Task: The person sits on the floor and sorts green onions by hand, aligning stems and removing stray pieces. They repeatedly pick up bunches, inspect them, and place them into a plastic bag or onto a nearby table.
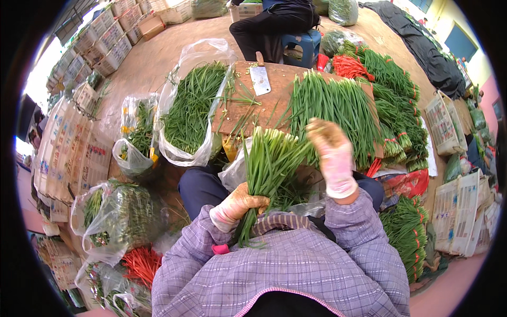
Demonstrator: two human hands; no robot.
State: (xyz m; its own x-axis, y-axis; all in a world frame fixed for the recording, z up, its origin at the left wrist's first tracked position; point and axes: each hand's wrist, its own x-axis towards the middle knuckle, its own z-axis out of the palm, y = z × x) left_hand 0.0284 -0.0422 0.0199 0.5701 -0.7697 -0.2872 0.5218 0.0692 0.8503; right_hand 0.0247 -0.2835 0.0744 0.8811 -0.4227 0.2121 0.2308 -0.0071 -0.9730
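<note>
My left hand, in a soiled pale glove, grips a bunch of garlic chives low down, the pale cut ends pointing up and away from me. My gloved right hand is raised just right of the bunch, fingers curled and blurred by motion. A few stalks reach towards it; whether it holds any is unclear. Beyond both hands lies a wooden board, with a thick spread of loose chives on its right side. A cleaver rests flat near its far edge.
Left of the board stands an open plastic bag of greens. Bundles tied with red bands are stacked at right, beside red ties. More red ties lie lower left. A person sits beyond the board. Plastic crates line both sides.
</note>
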